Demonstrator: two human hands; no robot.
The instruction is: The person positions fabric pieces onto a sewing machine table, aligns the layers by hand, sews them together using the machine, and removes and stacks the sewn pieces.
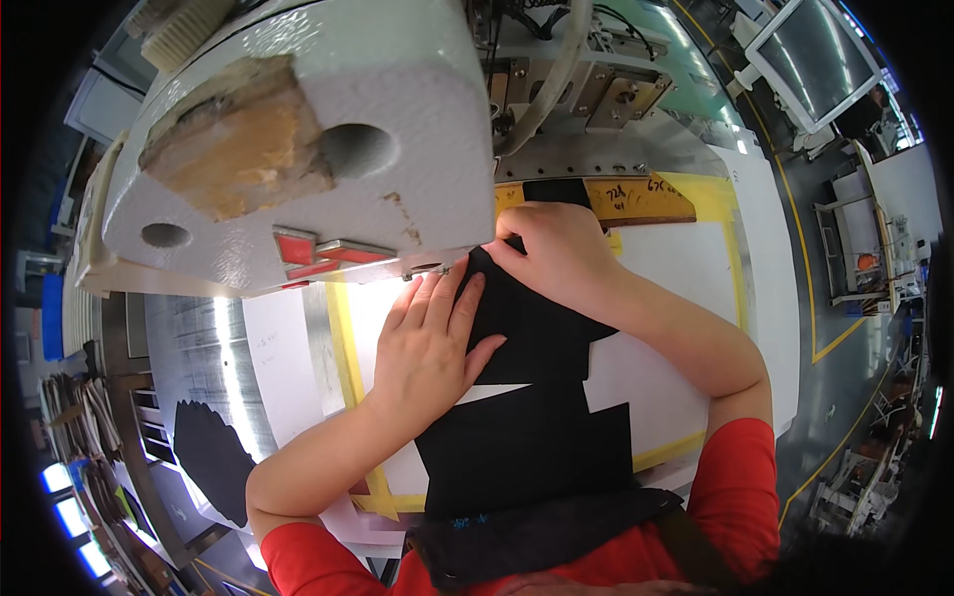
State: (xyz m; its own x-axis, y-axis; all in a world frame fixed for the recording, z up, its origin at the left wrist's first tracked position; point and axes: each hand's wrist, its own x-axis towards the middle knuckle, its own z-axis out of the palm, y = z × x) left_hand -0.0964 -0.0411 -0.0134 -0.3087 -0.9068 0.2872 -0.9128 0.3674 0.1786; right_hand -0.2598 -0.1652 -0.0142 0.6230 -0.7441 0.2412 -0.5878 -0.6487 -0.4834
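Observation:
My left hand [425, 348] lies with fingers stretched and slightly apart on a black fabric piece [527, 338], just under the front of a white machine head [397, 129]. My right hand [547, 253] has its fingers curled and pinched at the upper part of that black piece, beside the machine head's lower right corner. Part of what the fingertips touch is hidden. A second black piece [527, 452] lies nearer me on the white board [676, 318] with yellow tape edging. A yellow strip [641, 199] with handwriting lies behind my right hand.
A metal table surface [199, 348] at the left carries a dark, wavy-edged piece [209, 457]. Stacks of material [79, 427] stand at the far left. A metal mechanism with a hose [616, 89] is behind the hands. A monitor [810, 60] and carts [865, 228] stand at the right.

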